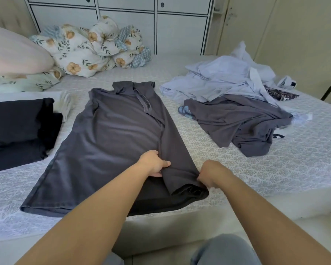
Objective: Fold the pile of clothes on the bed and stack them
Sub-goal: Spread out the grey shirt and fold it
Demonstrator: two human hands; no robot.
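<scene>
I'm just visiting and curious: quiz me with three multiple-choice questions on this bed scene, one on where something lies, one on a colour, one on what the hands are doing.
1. Where does the unfolded pile of clothes lie relative to the grey garment spread out on the bed?
A. To its right
B. To its left
C. Beneath it

2. What colour are the folded clothes at the left?
A. Bright red
B. Black
C. Yellow

3. What are the left hand and right hand doing?
A. Resting in the lap
B. Holding a pillow
C. Gripping the garment's folded-over right edge

Answers:
1. A, the light blue and grey heap sits on the right side of the bed.
2. B, the neat stack left of the garment is black.
3. C, both hands hold the turned-in strip near the hem.
</scene>
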